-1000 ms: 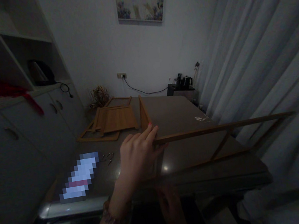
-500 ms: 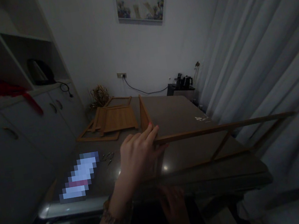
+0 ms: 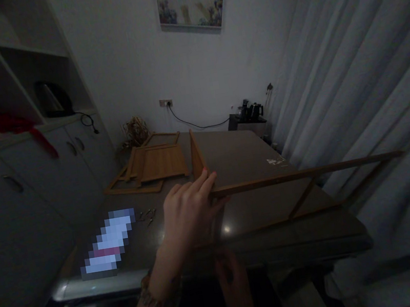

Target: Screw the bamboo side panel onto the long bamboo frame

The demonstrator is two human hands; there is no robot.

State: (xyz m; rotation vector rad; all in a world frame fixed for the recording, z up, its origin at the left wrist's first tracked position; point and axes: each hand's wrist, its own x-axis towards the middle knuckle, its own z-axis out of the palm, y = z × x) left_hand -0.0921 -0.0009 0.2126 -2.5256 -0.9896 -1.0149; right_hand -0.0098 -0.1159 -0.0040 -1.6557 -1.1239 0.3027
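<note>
A wooden frame (image 3: 302, 175) stands upright on the dark table (image 3: 244, 152), its long top rail running off to the right past the table's edge. My left hand (image 3: 189, 213) grips the frame's left corner, fingers closed over the top rail. Below the table's front edge, in deep shadow, my right hand (image 3: 232, 286) is held low; its fingers are too dark to read. A second wooden panel (image 3: 196, 155) stands on edge just behind my left hand.
Flat wooden panels and frames (image 3: 152, 167) lie stacked at the table's far left. Several small screws (image 3: 148, 215) lie beside a blurred-out sheet (image 3: 108, 241). Cabinets and shelves with a kettle (image 3: 52, 100) stand on the left, curtains (image 3: 352, 78) on the right.
My right hand shifted slightly under the table's edge. The view tilted a little; my left hand and the frame have stayed where they were.
</note>
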